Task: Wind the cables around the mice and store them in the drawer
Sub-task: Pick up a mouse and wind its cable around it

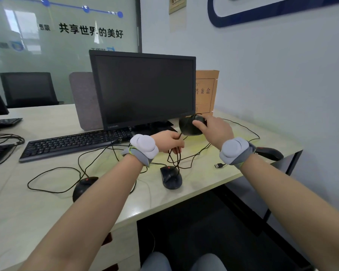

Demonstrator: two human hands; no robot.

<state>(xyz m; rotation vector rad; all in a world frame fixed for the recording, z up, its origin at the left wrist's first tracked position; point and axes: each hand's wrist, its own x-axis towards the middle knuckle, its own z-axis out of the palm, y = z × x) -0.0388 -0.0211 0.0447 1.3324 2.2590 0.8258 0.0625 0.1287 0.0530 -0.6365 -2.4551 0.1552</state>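
- Pale office surface (37, 192), nearest: two mice (84, 185) lie unwound, a third (270, 153) at right.
- Left hand (168, 141) fingers pinch the cable (174, 155).
- Right hand (215, 130) fingers clamp the lifted mouse (188, 126); winding barely begun, nothing stored.

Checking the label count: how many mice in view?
4. One held in the right hand at; one mid-desk; one under the left forearm; one at the right desk edge. More may be hidden.
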